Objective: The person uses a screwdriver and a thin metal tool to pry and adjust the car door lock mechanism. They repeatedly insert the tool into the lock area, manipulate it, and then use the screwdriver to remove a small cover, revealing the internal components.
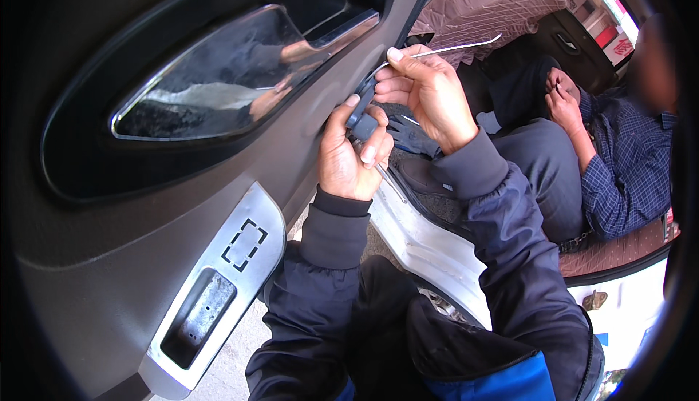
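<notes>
My left hand (348, 157) is closed around a small dark grey plastic piece (362, 123) beside the car door panel. Just above it, my right hand (433, 92) pinches a thin pale wire (466, 44) between thumb and fingers. The wire's free end sticks out to the right and bends at its tip. Toward the left its other end reaches the top of the plastic piece; whether the two are joined I cannot tell. Below my left hand, a thin rod-like length (391, 183) shows against the door sill. My fingers hide part of the plastic piece.
The brown door panel (218, 175) fills the left, with a shiny inner handle recess (211, 73) and a silver armrest plate (251, 215) with cut-outs. At right, a person in a checked shirt (626, 183) sits inside. A grey glove (411, 137) lies near the white door sill (415, 230).
</notes>
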`<state>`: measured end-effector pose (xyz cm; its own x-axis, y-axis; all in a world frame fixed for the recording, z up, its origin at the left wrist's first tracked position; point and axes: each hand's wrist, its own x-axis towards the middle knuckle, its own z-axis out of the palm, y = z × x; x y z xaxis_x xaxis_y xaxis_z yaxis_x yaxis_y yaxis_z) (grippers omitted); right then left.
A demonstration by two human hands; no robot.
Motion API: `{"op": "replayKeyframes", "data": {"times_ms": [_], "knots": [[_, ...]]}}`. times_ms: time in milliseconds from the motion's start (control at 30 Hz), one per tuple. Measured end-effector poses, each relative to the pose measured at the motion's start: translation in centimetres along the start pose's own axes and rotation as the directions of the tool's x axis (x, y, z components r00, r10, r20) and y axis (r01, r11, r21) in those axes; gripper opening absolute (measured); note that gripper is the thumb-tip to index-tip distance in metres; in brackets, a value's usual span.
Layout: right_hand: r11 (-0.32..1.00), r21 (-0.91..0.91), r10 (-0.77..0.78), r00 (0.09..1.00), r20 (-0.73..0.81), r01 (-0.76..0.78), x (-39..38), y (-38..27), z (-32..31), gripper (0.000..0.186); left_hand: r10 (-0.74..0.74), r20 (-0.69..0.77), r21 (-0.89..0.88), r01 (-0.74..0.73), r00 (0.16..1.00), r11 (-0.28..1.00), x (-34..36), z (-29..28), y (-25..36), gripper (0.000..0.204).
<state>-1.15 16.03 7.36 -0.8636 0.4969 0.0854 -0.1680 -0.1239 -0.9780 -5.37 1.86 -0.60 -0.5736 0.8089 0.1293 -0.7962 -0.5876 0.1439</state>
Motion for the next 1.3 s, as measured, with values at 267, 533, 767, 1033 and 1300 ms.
{"op": "replayKeyframes", "data": {"times_ms": [267, 533, 767, 1033, 1300], "knots": [[0.986, 0.149, 0.077, 0.997, 0.001, -0.076, -0.2, 0.3, -0.3, 0.013, -0.034, 0.024, -0.063, 0.035, 0.999, 0.997, -0.2, 0.0, 0.1, 0.043], [0.979, 0.143, 0.133, 0.986, 0.099, -0.146, 0.5, -0.1, -1.3, 0.012, -0.025, -0.02, -0.038, 0.024, 0.999, 0.999, -0.3, 0.6, 0.1, 0.044], [0.995, -0.079, 0.074, 0.994, 0.077, -0.068, 0.3, -0.8, -0.4, 0.018, -0.022, -0.028, -0.025, 0.021, 0.999, 0.999, -0.1, 0.2, 0.1, 0.034], [0.931, -0.342, -0.082, 0.987, 0.138, 0.125, -0.4, -1.3, 0.9, 0.017, -0.046, -0.026, -0.017, 0.045, 0.999, 0.999, -0.2, -0.2, 0.1, 0.03], [0.801, -0.527, -0.245, 0.959, 0.141, 0.282, -0.2, -0.2, -0.6, 0.01, -0.031, -0.068, -0.016, 0.03, 0.997, 0.999, -0.3, 0.7, 0.2, 0.029]]}}
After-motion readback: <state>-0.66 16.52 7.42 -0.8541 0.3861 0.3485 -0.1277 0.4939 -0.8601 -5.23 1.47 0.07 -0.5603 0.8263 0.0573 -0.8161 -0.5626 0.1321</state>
